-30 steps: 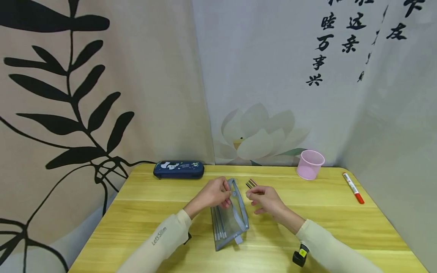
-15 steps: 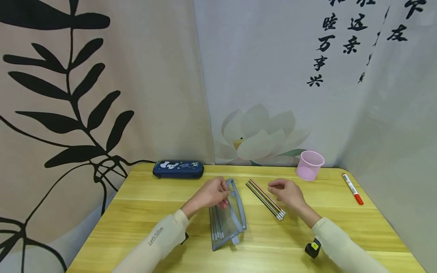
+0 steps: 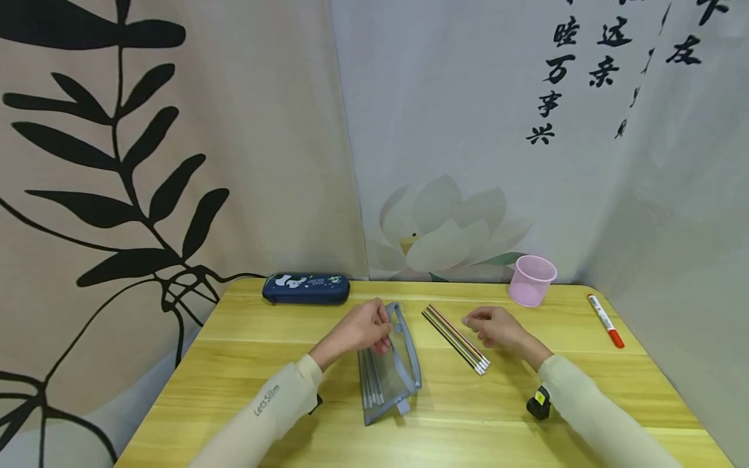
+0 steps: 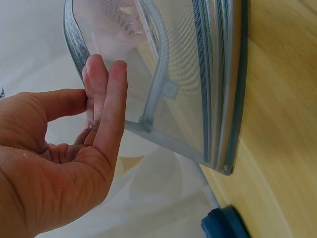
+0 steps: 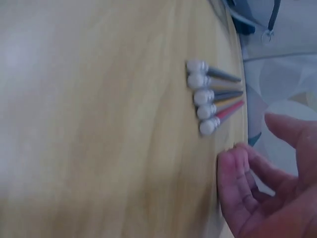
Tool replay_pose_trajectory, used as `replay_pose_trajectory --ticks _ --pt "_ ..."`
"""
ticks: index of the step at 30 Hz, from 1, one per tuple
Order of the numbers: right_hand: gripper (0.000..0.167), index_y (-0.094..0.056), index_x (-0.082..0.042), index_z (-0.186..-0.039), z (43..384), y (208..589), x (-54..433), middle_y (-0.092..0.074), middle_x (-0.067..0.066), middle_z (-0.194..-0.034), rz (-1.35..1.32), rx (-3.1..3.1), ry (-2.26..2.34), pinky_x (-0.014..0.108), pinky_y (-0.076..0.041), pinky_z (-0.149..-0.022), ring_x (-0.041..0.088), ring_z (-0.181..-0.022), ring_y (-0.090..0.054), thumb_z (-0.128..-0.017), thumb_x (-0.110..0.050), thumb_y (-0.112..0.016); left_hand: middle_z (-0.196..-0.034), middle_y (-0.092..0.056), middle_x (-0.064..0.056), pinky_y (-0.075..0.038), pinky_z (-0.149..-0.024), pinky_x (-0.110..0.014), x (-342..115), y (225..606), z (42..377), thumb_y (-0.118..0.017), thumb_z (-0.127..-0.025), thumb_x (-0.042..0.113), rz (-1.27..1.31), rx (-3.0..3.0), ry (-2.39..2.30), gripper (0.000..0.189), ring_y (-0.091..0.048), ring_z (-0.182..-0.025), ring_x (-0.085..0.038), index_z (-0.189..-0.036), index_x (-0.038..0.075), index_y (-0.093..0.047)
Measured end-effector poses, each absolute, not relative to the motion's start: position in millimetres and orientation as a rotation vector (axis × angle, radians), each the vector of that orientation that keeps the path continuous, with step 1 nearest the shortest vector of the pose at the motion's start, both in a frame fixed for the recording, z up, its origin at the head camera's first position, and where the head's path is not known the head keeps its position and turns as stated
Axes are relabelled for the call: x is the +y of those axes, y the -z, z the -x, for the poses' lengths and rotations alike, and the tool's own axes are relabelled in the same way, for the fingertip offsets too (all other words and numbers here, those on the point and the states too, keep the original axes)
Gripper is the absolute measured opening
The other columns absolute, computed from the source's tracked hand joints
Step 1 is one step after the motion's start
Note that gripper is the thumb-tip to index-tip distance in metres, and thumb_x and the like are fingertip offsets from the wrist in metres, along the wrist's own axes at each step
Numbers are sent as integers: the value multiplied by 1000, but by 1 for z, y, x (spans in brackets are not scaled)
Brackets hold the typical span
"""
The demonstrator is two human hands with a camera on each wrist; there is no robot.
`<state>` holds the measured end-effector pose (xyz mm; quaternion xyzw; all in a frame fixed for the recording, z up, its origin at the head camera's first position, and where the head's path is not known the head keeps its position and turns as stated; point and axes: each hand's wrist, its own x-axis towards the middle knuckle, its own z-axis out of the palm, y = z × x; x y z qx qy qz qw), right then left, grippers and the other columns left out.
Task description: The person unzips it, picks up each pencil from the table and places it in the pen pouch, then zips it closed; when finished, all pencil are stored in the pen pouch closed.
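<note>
My left hand (image 3: 365,327) pinches the upper edge of a grey mesh zip pouch (image 3: 393,383) between thumb and fingers, holding it upright over the table. Long pencils (image 3: 371,383) show through the mesh along its left side. In the left wrist view, the thumb meets the fingers at the rim of the pouch (image 4: 183,74). Several striped pencils (image 3: 453,338) lie side by side on the table to the right of the pouch, their white ends toward me. Just right of them, my right hand (image 3: 497,327) holds nothing, its fingers loosely bent and its thumb apart from them (image 5: 262,183).
A dark blue pencil case (image 3: 306,289) lies at the table's back left. A pink cup (image 3: 532,281) stands at the back right, and a white marker with a red cap (image 3: 605,320) lies near the right edge. A printed curtain (image 3: 456,130) hangs behind the wooden table (image 3: 263,383).
The right hand has let go of the pencils, which now lie on the table, and has moved off to the right. The left hand keeps its hold on the pouch.
</note>
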<state>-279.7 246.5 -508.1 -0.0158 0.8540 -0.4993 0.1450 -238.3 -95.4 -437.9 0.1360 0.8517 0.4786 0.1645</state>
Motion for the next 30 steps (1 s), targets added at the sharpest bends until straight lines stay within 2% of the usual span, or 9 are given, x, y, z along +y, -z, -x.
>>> replay_pose_trajectory --ticks 11,19,30 --pt "41 -63 -1 -135 289 511 260 -60 2 -90 127 2309 1482 24 -52 -59 15 -74 -55 -100 -20 -74 -75 -75 -14 -69 -70 -51 -94 436 240 -59 -103 4 -396 2443 -1351 5 -77 -66 -30 -103 0 -55" --pt "47 -63 1 -135 291 513 265 -55 0 -97 156 2226 1528 23 -52 -62 14 -80 -53 -93 -10 -79 -77 -75 -16 -69 -70 -51 -92 436 239 -58 -104 2 -398 2431 -1354 5 -78 -71 -36 -104 0 -54" --pt "42 -65 4 -131 292 518 265 -55 1 -86 308 2224 1492 20 -39 -52 12 -63 -47 -93 -8 -79 -78 -75 -16 -69 -72 -52 -90 437 238 -58 -104 2 -390 2426 -1345 5 -78 -73 -38 -105 -2 -55"
